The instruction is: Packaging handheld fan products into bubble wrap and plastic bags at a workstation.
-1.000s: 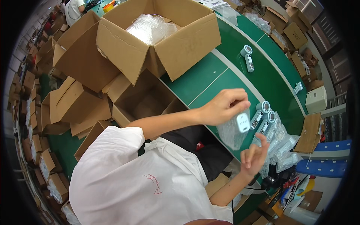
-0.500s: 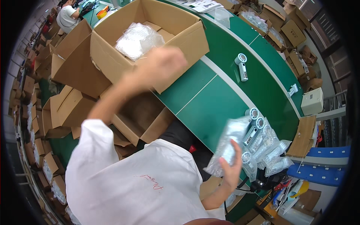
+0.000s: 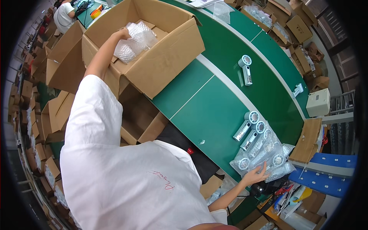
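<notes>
In the large open cardboard box (image 3: 168,57), my left hand (image 3: 124,33) is closed at the edge of clear bubble wrap bags (image 3: 138,40) and seems to grip one. Over at the right, my right hand (image 3: 256,176) rests with fingers apart against a pile of bubble-wrapped devices (image 3: 264,147), and nothing is gripped in it. Two unwrapped devices, each with a ringed round head and a silvery handle, lie beside the pile: one device (image 3: 242,131) is nearer the box, the other device (image 3: 250,140) touches the pile's edge.
Another unwrapped device (image 3: 246,71) lies farther back on the green table (image 3: 199,103). Below the large box stands another open carton (image 3: 140,115). A white bracket (image 3: 297,90) and a pale box (image 3: 319,102) are at the far right. A person (image 3: 64,17) sits at the far left.
My left hand has reached left and down into the large box, onto the bubble wrap. My right hand has let go of a bubble-wrapped packet and moved right to the pile.
</notes>
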Demonstrator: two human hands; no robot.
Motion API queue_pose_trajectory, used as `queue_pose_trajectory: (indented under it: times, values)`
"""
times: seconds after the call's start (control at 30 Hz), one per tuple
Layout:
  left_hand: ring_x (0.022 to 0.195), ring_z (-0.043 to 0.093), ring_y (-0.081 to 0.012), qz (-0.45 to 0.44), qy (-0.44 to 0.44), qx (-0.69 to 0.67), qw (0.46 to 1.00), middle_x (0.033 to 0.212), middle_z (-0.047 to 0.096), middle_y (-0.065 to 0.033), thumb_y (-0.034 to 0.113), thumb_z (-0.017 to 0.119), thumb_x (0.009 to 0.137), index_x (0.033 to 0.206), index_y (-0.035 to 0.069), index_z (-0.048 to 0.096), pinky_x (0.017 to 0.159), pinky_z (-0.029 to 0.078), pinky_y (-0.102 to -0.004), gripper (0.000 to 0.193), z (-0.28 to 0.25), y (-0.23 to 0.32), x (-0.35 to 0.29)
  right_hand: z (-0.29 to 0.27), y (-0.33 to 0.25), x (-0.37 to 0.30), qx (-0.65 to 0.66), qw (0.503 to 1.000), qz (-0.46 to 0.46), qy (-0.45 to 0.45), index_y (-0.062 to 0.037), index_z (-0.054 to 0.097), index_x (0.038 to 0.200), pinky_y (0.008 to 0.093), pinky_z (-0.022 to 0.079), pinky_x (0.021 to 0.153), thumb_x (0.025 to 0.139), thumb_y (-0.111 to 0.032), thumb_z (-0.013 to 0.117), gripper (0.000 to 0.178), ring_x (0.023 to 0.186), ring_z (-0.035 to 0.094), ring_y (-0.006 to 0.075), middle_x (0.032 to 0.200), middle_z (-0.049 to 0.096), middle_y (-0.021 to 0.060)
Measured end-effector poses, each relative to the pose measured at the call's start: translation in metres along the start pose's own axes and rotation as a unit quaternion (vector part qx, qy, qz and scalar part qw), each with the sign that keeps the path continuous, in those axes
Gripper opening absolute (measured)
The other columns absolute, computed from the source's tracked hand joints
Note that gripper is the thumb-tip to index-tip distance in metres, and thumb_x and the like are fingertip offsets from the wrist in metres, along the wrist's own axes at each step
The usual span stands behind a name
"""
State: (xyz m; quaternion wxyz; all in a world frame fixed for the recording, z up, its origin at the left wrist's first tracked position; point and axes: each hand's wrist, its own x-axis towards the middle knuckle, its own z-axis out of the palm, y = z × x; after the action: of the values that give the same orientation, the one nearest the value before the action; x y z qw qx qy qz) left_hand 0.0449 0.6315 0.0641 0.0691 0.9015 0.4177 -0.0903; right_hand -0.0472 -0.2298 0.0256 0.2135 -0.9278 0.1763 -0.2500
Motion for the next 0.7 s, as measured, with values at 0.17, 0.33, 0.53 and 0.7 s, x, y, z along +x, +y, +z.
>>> queue_pose_trajectory:
  times: [0.17,0.33,0.53,0.7]
  values:
    - [0.118,0.058,-0.0345,-0.049,-0.032,0.105,0.993,0.132,0.055,-0.024,0.043,0.077,0.077,0.137,-0.004,0.051,0.094,0.054,-0.0431,0.08,0.001,-0.003,0.004,0.013,0.009,0.001,0.006,0.998,-0.017,0.057,-0.018,0.07,0.12,0.0453,0.034,0.11,0.091,-0.004,0.056,0.035,0.133,0.039,0.0442,0.149,0.034,0.0264]
    - [0.119,0.057,-0.0337,0.0,-0.152,-0.002,0.988,0.133,0.056,-0.0223,0.045,0.079,0.073,0.137,-0.002,0.051,0.096,0.054,-0.0428,0.084,-0.026,0.005,-0.01,0.012,0.016,-0.002,0.019,0.997,-0.025,0.066,-0.0179,0.072,0.118,0.0446,0.033,0.11,0.092,-0.005,0.056,0.033,0.134,0.039,0.0429,0.147,0.037,0.0252]
    - [0.1,0.066,-0.0329,0.109,-0.104,0.003,0.989,0.121,0.064,-0.0184,0.027,0.082,0.069,0.127,0.001,0.061,0.088,0.057,-0.0429,0.067,-0.046,0.018,-0.029,0.014,0.015,-0.002,0.025,0.997,-0.03,0.064,-0.0182,0.072,0.117,0.0448,0.034,0.11,0.091,-0.007,0.057,0.032,0.133,0.04,0.0427,0.146,0.038,0.0237]
    - [0.093,0.069,-0.0327,0.116,-0.168,0.089,0.975,0.114,0.069,-0.0141,0.012,0.082,0.065,0.129,0.005,0.06,0.086,0.059,-0.0425,0.068,-0.122,0.051,-0.05,0.01,0.013,0.0,0.012,0.998,-0.033,0.052,-0.0185,0.072,0.117,0.0453,0.034,0.109,0.09,-0.008,0.058,0.032,0.131,0.041,0.0428,0.146,0.038,0.0228]
